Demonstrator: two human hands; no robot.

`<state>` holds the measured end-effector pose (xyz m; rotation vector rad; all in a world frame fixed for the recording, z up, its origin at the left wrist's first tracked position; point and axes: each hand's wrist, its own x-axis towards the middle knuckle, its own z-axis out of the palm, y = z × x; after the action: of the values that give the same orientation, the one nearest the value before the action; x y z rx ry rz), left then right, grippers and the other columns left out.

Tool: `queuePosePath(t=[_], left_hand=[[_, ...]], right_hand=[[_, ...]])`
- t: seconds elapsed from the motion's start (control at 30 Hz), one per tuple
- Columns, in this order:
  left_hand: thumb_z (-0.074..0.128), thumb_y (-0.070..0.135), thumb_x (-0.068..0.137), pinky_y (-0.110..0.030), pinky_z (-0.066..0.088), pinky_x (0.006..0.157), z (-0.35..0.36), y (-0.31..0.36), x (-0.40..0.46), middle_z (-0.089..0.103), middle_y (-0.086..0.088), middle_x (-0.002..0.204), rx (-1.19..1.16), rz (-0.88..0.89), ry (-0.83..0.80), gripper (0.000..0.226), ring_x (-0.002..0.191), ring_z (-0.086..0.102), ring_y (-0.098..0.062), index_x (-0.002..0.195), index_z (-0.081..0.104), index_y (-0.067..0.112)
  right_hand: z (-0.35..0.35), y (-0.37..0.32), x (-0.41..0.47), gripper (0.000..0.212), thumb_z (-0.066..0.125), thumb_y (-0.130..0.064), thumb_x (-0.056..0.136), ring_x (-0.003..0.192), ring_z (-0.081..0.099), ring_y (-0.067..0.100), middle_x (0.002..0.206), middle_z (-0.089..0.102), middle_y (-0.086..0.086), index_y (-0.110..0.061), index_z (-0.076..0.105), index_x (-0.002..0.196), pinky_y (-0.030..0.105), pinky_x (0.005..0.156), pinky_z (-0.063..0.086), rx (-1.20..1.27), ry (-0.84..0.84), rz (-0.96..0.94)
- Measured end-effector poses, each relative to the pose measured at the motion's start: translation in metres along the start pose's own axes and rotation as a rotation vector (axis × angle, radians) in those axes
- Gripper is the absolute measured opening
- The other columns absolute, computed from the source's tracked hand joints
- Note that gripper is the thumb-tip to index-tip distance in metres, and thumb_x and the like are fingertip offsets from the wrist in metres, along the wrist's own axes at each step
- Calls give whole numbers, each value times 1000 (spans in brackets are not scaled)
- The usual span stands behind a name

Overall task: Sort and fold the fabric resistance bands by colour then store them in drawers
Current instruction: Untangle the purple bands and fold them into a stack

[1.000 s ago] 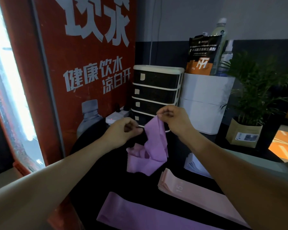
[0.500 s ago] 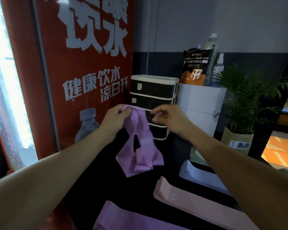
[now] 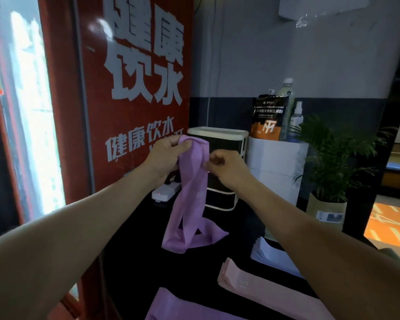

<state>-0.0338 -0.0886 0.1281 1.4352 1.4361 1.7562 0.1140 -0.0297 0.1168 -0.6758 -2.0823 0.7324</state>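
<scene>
Purple band [image 3: 192, 195]: lifted off dark surface [image 3: 134, 250], twisted, hanging to straighten for folding. Left hand [image 3: 169, 155] grips top; right hand [image 3: 226, 167] pinches edge. Drawer unit [image 3: 224, 155] at 12 o'clock.

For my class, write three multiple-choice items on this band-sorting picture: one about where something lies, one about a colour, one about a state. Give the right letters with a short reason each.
1. Where does the pink band lie?
A. on the dark table, right of the flat purple band
B. on top of the drawer unit
C. in the plant pot

2. What colour is the held band?
A. green
B. purple
C. white

3. How is the held band kept up?
A. it lies flat on the table
B. it hangs from a drawer
C. the left hand grips its top and the right hand pinches its edge

Answers: 1 A, it lies flat on the table. 2 B, the fabric is lilac. 3 C, fingers of both hands curl on it, in front of the drawer unit.
</scene>
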Motion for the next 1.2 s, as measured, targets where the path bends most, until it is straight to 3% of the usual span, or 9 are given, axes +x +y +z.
queuePosePath(t=[0.07, 0.27, 0.33, 0.4, 0.47, 0.63, 0.77, 1.0, 1.2], left_hand=[[47, 16, 97, -30, 48, 75, 0, 5, -3, 66, -2, 91, 59, -25, 19, 20, 81, 58, -14, 91, 65, 19], [57, 25, 89, -25, 38, 56, 4, 16, -24, 54, 3, 56, 26, -269, -102, 15, 57, 48, -12, 76, 53, 19], [74, 30, 75, -25, 48, 69, 3, 16, -25, 65, 7, 74, 122, -135, -242, 19, 77, 59, -14, 86, 60, 23], [84, 30, 65, -24, 53, 79, 3, 14, -25, 66, 6, 98, 340, -4, -375, 51, 96, 62, -13, 107, 58, 20], [84, 41, 56, -30, 51, 81, 1, 9, -24, 57, 3, 109, 552, 13, -299, 83, 102, 58, -17, 124, 42, 17], [65, 4, 82, -28, 45, 73, -2, 2, -33, 46, -1, 101, 649, 87, -126, 54, 89, 51, -17, 124, 35, 17], [54, 6, 91, -18, 39, 66, -8, -1, -41, 58, -1, 90, 626, 202, -48, 11, 81, 52, -13, 98, 57, 15], [47, 16, 97, -35, 49, 82, -18, -6, -47, 66, -7, 92, 125, -241, -214, 18, 85, 60, -18, 94, 65, 14], [47, 10, 92, -29, 46, 62, -20, -13, -36, 65, -8, 65, -43, -337, -20, 20, 60, 58, -19, 79, 62, 8]], right_hand=[[-6, -8, -1, 20, 57, -14, 91, 78, 55, 22, 98, 64, 23, 4, 64, 95, 25, 68, 48, 47, 46, 43], [-19, -21, -4, 20, 51, -10, 94, 90, 55, 28, 95, 60, 16, -14, 60, 77, 45, 87, 51, 314, 59, 196], [-23, -23, -7, 22, 52, -10, 93, 86, 55, 26, 89, 62, 12, -16, 62, 74, 44, 87, 51, 311, 41, 184], [-28, -26, -9, 23, 53, -10, 92, 82, 54, 22, 81, 61, 7, -16, 62, 72, 38, 79, 49, 304, 38, 177], [-34, -29, -12, 24, 53, -10, 91, 76, 53, 17, 76, 60, 4, -15, 62, 70, 32, 70, 47, 294, 46, 181], [-45, -26, -18, 23, 53, -11, 90, 72, 51, 15, 75, 58, 3, -17, 62, 69, 26, 62, 42, 262, 110, 204], [-43, -19, -21, 14, 53, -11, 91, 72, 50, 9, 75, 57, -2, -9, 64, 84, 20, 66, 41, 126, 114, 180], [-41, -8, -25, 21, 61, -18, 89, 69, 50, 17, 75, 56, 10, 0, 66, 79, 26, 65, 43, 161, 77, 253], [-39, -8, -22, 21, 60, -15, 90, 68, 57, 15, 70, 62, 4, -11, 61, 69, 27, 65, 48, 530, 32, 375]])
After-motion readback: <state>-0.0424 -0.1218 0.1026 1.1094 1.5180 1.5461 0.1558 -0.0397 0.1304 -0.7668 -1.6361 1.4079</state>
